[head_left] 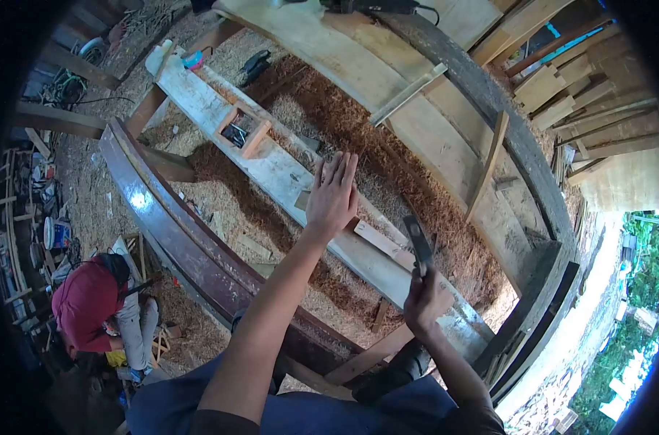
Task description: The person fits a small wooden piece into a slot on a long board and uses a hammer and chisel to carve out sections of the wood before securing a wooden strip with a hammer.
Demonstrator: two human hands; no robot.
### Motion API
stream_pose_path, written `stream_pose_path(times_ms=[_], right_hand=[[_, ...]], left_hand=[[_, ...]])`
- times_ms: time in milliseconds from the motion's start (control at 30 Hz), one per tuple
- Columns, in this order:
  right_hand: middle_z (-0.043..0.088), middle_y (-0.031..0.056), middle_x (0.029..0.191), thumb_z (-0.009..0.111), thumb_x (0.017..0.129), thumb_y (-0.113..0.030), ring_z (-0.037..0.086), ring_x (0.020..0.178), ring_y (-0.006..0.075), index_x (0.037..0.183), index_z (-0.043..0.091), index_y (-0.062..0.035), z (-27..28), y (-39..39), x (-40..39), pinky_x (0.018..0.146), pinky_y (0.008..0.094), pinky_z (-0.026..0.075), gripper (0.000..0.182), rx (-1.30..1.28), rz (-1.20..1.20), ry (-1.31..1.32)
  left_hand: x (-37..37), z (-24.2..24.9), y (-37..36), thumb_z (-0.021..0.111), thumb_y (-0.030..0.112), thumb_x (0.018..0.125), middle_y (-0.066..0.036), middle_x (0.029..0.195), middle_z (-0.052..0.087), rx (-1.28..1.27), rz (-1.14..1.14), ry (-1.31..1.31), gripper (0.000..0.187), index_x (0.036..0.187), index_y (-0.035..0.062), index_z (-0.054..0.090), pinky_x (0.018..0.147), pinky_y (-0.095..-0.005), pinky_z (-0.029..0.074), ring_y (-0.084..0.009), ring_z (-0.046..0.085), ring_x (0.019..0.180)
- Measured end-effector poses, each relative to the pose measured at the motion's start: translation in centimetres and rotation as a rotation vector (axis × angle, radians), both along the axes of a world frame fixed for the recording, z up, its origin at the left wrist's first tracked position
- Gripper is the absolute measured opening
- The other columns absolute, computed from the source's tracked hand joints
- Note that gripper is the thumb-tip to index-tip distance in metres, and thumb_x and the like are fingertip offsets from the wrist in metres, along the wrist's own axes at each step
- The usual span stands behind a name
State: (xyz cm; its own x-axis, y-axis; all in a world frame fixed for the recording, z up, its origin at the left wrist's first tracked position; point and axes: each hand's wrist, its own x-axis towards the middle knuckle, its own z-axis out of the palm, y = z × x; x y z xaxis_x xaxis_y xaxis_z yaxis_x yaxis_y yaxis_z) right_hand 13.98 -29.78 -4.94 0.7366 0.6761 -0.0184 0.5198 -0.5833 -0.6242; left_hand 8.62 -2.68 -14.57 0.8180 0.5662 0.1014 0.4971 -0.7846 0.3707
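Note:
My left hand (332, 196) is over a long pale plank (271, 170), its fingers stretched out close together and nothing seen in its grip. What lies under the palm is hidden. My right hand (425, 301) is closed around a hammer (419, 243), its dark head raised above the plank. Between the two hands a short pale strip of wood (382, 243) lies along the plank. Farther up the plank is a small wooden box (259, 138) with dark metal pieces inside, perhaps nails or bolts.
A large curved wooden frame (431, 138) spans the right side, with loose battens on it. A glossy dark red curved beam (191, 239) runs along the left. A crouching person (90, 304) is at lower left. Sawdust and shavings cover the ground.

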Motion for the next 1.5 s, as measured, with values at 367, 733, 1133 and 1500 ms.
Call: stream_pose_path(times_ms=[367,733,1133,1500], right_hand=[[0.064,0.0137,0.101,0.085,0.08,-0.021,0.062,0.094,0.0343,0.115,0.061,-0.0068,-4.4,3.6,-0.2,0.079,0.0422,0.049,0.045,0.032,-0.245,0.259],[0.061,0.0088,0.08,0.086,0.078,-0.017,0.059,0.073,0.0247,0.11,0.062,-0.0079,-7.4,3.5,0.8,0.068,0.0395,0.048,0.041,0.143,-0.235,0.415],[0.071,0.0055,0.097,0.086,0.079,-0.006,0.051,0.073,0.0131,0.115,0.06,-0.0028,-5.4,3.5,1.1,0.07,0.0309,0.048,0.045,-0.041,-0.181,0.466],[0.071,0.0112,0.089,0.09,0.075,-0.013,0.063,0.076,0.0196,0.112,0.061,-0.0029,-6.3,5.4,-1.1,0.071,0.0341,0.052,0.048,0.08,-0.265,0.299]], left_hand=[[-6.3,0.2,0.0,0.069,0.029,0.093,-0.016,0.132,0.055,-0.086,-0.543,-0.131,0.05,0.137,0.0106,0.058,0.107,-0.053,0.043,-0.0374,0.051,0.124],[-5.4,-0.8,-0.7,0.076,0.055,0.084,-0.005,0.118,0.061,-0.06,-0.486,-0.148,0.051,0.116,0.0158,0.068,0.105,-0.0473,0.044,-0.0274,0.057,0.117],[-5.2,-1.6,-0.6,0.08,0.055,0.08,0.001,0.111,0.065,-0.035,-0.515,-0.273,0.044,0.103,0.0183,0.071,0.096,-0.0435,0.048,-0.0251,0.06,0.109],[-5.2,-1.1,-0.6,0.079,0.055,0.08,-0.002,0.116,0.063,-0.054,-0.522,-0.185,0.051,0.114,0.0185,0.068,0.101,-0.0448,0.047,-0.024,0.058,0.114]])
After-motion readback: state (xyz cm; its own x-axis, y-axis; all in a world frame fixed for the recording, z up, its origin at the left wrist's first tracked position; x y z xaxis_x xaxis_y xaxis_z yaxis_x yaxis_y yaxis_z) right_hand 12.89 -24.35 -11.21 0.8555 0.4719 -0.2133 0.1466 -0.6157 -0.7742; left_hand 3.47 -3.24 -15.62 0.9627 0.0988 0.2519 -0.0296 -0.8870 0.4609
